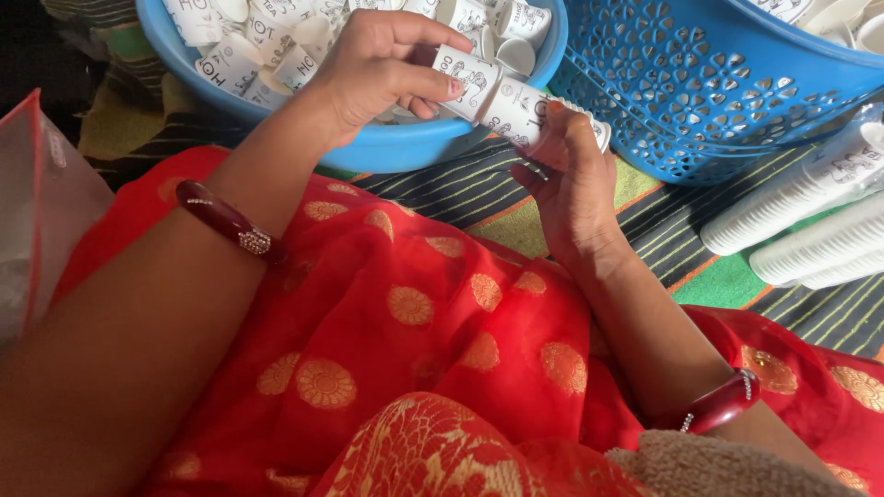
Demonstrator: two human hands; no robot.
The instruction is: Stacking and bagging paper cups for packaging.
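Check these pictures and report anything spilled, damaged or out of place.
Nothing stands out. The left hand and right hand hold paper cups intact; loose cups stay inside the blue tub.

Soft daylight fell evenly from twelve o'clock; shadows were faint, the near forearm at eight o'clock blurred.

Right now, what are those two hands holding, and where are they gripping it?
The left hand pinches one white paper cup around its side; the right hand grips a short stack of nested cups near its open end.
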